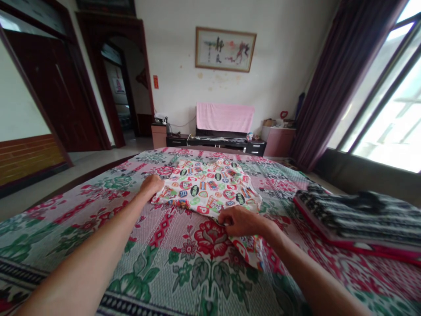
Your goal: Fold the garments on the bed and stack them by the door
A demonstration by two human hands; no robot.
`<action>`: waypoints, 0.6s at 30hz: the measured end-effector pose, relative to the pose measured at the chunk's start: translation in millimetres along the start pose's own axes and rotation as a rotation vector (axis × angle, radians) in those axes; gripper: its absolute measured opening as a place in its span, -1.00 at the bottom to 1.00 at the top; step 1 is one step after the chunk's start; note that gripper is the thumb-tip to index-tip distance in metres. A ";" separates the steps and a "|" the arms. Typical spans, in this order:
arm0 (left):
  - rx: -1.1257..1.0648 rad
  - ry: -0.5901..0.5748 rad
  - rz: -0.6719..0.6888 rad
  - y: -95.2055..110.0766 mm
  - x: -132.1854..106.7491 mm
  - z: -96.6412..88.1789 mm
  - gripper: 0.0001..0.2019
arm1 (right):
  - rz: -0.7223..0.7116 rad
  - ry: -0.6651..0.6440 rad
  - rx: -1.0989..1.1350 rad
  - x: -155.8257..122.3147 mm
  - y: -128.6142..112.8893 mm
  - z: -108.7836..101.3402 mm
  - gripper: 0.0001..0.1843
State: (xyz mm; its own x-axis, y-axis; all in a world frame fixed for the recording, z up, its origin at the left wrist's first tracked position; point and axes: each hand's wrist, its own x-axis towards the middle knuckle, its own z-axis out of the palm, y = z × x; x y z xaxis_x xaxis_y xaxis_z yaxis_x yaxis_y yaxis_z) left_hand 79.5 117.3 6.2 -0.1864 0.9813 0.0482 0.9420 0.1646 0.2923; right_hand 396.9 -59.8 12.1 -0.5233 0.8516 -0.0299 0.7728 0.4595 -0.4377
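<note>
A white garment [210, 186] with a colourful cartoon and badge print lies spread over the floral bedcover; whether it is a top or trousers I cannot tell. At its left corner my left hand [153, 184] is closed on the cloth, fingers partly hidden. My right hand [239, 220] pinches the near edge of the garment, right of its middle, fingers curled under. From beneath that hand a narrow printed part of it hangs toward me at the lower right.
The floral bedcover [138, 267] spreads under everything. To the right lies a folded pile of black-and-white striped cloth [358, 215] with red beneath. Beyond the bed stand a low black cabinet [256, 148] and a screen draped with a pink towel [225, 117]. Purple curtains [335, 83] hang right.
</note>
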 end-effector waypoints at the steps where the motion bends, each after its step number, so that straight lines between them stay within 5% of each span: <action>1: 0.003 0.005 0.009 -1.8 0.6 2.0 -0.70 | 0.003 -0.005 0.004 -0.6 -1.1 -0.8 -0.76; 7: 0.016 0.046 0.046 -7.3 -6.5 13.4 -0.68 | 0.009 -0.048 0.026 -1.1 -2.0 -2.6 -0.75; 18: -0.059 -0.079 0.154 -27.8 -52.1 -10.1 -0.46 | 0.010 -0.125 0.188 -1.9 1.1 -5.7 -0.86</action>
State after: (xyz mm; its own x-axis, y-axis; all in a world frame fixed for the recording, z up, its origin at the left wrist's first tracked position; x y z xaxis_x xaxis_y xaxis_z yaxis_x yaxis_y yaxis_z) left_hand 60.1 60.6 5.2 -0.0164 0.9996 0.0220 0.9392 0.0079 0.3432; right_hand 400.8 -59.5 16.8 -0.5655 0.8125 -0.1413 0.7037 0.3860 -0.5966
